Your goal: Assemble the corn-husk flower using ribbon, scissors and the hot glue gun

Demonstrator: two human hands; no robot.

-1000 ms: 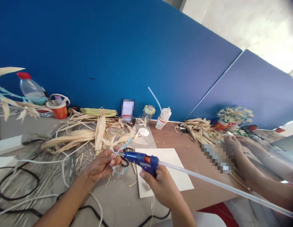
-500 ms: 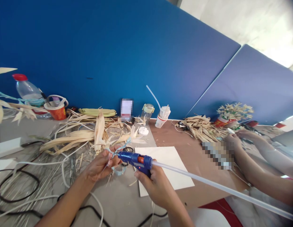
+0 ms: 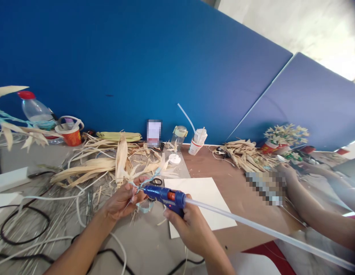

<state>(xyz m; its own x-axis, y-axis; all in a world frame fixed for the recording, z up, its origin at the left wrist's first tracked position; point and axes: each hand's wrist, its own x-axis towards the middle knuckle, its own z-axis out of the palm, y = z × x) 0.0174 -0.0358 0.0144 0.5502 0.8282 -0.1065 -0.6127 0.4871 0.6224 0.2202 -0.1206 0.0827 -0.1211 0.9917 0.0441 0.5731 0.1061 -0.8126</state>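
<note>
Work in hand: under way, to my eye about midway through one join. Done: the glue gun point(image 3: 163, 195) carries a long clear glue stick point(image 3: 252, 226), a small red light shows on its side, and its nozzle is at the blue strip point(image 3: 152, 177); whether it touches, or any glue is laid, I cannot tell. Left, as I judge it: the join itself, the nozzle not yet clear of the strip. Also outstanding, it seems: loose husks point(image 3: 83, 170), lying unworked on the desk point(image 3: 147, 244) behind the hands. Possible pattern: a sprig point(image 3: 23, 130) at far left, blue stem, husk leaves attached. Left hand point(image 3: 124, 198): fingers curled in, tips together, pinching the blue strip and a thin wire above the desk. Right hand point(image 3: 191, 223): closed round the grip of the glue gun, which points toward the left hand; trigger hidden. Position of the strip: at the left hand's fingertips, running up and away past the nozzle. Beneath the gun and right hand: one white board point(image 3: 206, 196), flat on the desk. Beyond, well apart: a white cup point(image 3: 195, 148) of pale sticks.
</note>
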